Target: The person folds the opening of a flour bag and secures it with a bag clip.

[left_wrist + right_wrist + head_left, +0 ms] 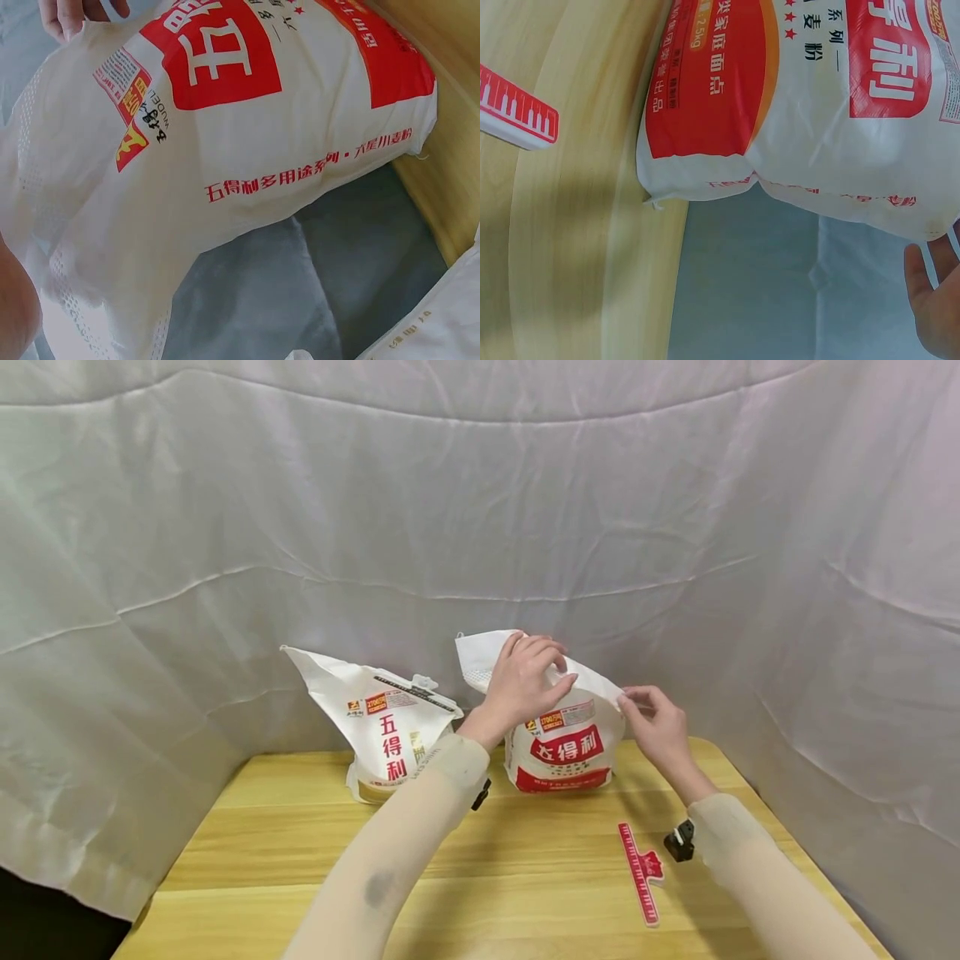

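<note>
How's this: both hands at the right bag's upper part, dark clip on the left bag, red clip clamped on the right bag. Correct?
No: the red clip lies on the table, not clamped on the right bag; the head view shows it. The rest holds: left hand and right hand at that bag's upper part, dark clip on the left bag.

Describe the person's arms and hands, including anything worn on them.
The left sleeve and right sleeve are long and cream; the left bears a grey smudge. A small black device sits by each cuff. The left hand and right hand are gloveless.
</note>
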Action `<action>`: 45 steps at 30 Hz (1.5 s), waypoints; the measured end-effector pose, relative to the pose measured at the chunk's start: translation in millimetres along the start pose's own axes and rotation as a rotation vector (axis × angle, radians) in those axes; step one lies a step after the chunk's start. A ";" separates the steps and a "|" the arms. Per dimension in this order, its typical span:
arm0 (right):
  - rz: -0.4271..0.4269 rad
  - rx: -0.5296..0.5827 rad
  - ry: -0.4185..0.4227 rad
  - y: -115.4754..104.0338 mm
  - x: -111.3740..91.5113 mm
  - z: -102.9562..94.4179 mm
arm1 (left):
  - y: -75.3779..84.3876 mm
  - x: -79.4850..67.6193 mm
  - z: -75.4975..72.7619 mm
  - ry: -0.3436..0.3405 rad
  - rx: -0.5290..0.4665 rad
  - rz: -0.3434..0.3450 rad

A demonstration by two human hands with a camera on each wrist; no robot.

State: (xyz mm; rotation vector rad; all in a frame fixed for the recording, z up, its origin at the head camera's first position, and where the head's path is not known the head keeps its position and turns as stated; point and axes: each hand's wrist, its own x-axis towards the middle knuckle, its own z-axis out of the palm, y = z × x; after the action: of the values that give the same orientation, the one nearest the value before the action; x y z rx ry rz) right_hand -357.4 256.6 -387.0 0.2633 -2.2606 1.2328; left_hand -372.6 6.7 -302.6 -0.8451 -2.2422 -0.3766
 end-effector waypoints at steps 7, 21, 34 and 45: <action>0.016 0.045 0.002 -0.8 1.6 1.9 | 0.2 -2.3 4.8 0.008 -0.012 -0.032; -0.024 0.038 -0.009 3.7 6.1 6.0 | -0.2 -3.3 12.5 0.085 -0.032 -0.045; -0.011 0.016 0.013 3.2 6.0 6.7 | 2.1 -4.1 14.9 0.092 -0.059 -0.074; -0.013 0.017 0.013 3.2 5.7 7.3 | 3.0 -4.0 13.0 0.071 -0.044 -0.093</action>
State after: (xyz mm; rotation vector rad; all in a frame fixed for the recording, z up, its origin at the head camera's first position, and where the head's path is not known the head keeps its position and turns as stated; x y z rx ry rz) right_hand -366.1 252.9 -389.3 0.2758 -2.2348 1.2436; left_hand -375.1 13.3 -314.6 -0.7402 -2.2196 -0.4935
